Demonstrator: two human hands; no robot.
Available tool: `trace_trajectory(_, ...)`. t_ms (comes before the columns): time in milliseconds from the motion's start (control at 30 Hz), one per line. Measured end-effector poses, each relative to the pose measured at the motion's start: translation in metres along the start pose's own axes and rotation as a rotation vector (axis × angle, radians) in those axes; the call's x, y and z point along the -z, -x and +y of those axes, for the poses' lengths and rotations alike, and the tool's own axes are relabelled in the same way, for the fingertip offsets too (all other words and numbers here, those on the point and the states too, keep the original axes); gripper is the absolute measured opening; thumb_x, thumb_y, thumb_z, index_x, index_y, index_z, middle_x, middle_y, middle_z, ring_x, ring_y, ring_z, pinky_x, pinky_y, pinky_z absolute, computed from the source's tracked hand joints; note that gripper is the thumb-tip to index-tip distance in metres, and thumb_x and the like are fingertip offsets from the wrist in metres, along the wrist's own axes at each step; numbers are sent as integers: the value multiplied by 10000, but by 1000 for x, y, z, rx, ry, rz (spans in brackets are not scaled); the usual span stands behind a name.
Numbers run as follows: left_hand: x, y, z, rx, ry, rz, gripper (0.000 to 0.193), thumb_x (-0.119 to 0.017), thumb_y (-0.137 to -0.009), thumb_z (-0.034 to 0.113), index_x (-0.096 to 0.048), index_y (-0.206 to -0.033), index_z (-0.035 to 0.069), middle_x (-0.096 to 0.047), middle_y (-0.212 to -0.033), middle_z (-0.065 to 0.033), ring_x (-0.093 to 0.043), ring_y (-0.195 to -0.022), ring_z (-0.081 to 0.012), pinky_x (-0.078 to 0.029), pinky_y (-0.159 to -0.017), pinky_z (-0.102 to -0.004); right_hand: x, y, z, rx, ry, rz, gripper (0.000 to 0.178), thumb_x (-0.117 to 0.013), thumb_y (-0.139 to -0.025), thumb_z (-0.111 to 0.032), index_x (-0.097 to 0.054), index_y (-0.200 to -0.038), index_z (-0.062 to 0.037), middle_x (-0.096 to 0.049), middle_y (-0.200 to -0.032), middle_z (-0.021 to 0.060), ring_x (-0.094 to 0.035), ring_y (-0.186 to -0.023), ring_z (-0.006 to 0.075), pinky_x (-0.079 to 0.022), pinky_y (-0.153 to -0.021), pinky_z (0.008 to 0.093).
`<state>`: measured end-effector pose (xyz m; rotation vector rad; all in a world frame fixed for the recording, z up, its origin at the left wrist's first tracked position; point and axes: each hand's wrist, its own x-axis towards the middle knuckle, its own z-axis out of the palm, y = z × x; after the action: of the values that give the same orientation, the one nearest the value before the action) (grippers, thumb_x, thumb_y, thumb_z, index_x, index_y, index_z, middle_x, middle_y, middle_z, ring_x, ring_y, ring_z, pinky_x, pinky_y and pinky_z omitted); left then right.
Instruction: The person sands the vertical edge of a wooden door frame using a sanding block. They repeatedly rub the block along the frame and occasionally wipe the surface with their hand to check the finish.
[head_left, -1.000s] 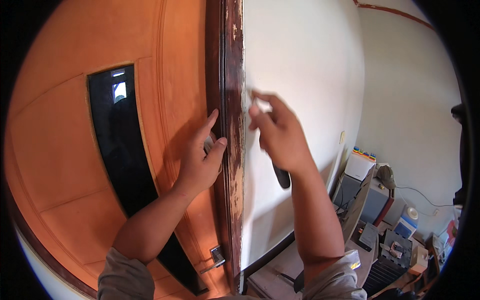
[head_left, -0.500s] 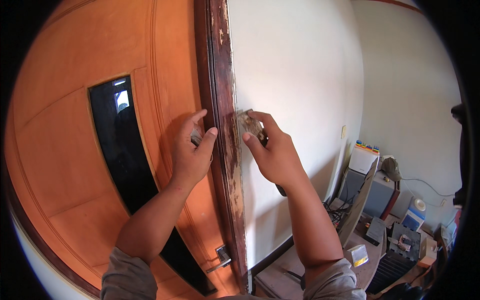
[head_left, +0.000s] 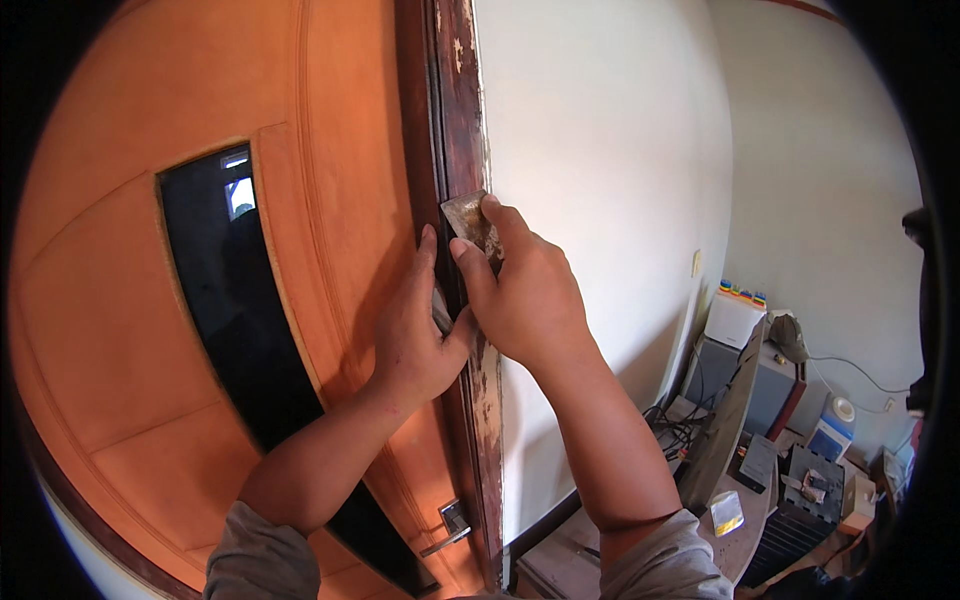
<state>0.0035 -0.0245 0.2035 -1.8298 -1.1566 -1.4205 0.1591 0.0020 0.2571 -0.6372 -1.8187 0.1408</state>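
A putty knife with a wide, stained metal blade (head_left: 474, 222) is gripped in my right hand (head_left: 530, 290), its thumb and index finger on the blade. The blade's end lies over the dark brown door frame (head_left: 462, 130), whose finish is chipped and peeling along the wall side. The putty knife's handle is hidden by my hand. My left hand (head_left: 415, 335) is bent around a small greyish piece (head_left: 442, 314), mostly hidden by the fingers, so its kind cannot be made out. That hand rests by the frame's left edge, just below the blade.
An orange wooden door (head_left: 340, 220) with a dark glass strip (head_left: 235, 300) and a metal handle (head_left: 452, 520) fills the left. White wall (head_left: 600, 150) borders the frame. Lower right, a cluttered table (head_left: 560, 560), cables, a grey box (head_left: 780, 390) and a bottle (head_left: 832, 428) stand close together.
My right hand has brought the putty knife from the wall beside the frame leftward onto the frame's face. My left hand has shifted right and slightly down, closer to the right hand.
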Motion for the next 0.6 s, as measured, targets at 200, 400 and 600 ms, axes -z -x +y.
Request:
trace_trajectory(200,-10,2,-6,-66,-22,51,840,-723,-904,125,-303,-1595,-102,-489,-1525,-346,-541,-1391,-457,-478,-1115,-466,-15,0,4,77,16,120,570,-690,-996,-314,-563,-1422,43,-738,-963,274,-747,-849,430,-598,-759,479)
trace_trajectory(400,-11,4,-5,-39,56,66,782,-716,-930,151,-357,-1571,-118,-549,-1417,-320,-578,-1226,-425,-485,-1004,-433,-15,-11,4,107,-8,142,550,-692,-986,-289,-560,-1386,66,-723,-917,290,-736,-809,449,-591,-710,511)
trace_trajectory(600,-15,1,-11,-149,-18,170,809,-738,-861,124,-400,-1560,-104,-670,-1104,-248,-671,-808,-345,-541,-690,-416,-1,-19,-8,50,-13,75,485,-675,-990,-270,-583,-1314,79,-722,-832,288,-728,-796,477,-586,-712,522)
